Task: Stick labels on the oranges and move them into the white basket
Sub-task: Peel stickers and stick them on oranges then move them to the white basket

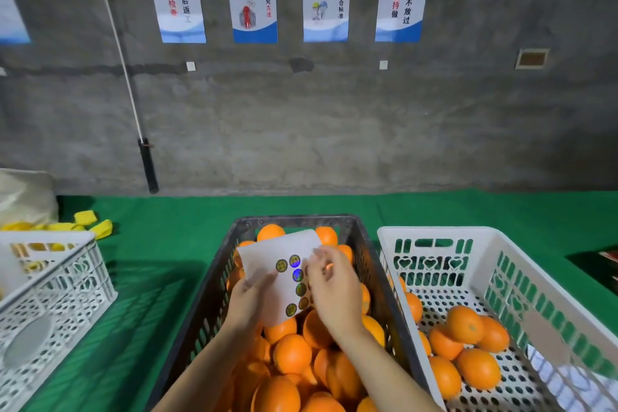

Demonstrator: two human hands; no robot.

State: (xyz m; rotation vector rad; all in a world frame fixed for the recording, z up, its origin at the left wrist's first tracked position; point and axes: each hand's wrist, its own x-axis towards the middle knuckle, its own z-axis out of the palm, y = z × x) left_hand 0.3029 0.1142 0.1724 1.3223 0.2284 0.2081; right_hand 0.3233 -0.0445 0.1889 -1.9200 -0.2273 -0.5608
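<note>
A dark grey crate (214, 281) in the middle is heaped with oranges (291, 353). Above it my left hand (249, 299) holds a white label sheet (279, 249) by its lower left edge, thumb on top. Several round shiny labels (282, 265) remain on the sheet. My right hand (331, 288) is at the sheet's right edge, fingers curled and pinching at the labels there; whether a label is lifted I cannot tell. The white basket (434, 232) on the right holds several oranges (465, 324) along its near left side.
A green cloth (160, 244) covers the table. A second white basket (67, 281) stands at the left, with yellow pieces (100, 227) and a plastic bag (23, 197) behind it. A grey concrete wall with posters rises behind the table. A dark object (602, 267) lies at the right edge.
</note>
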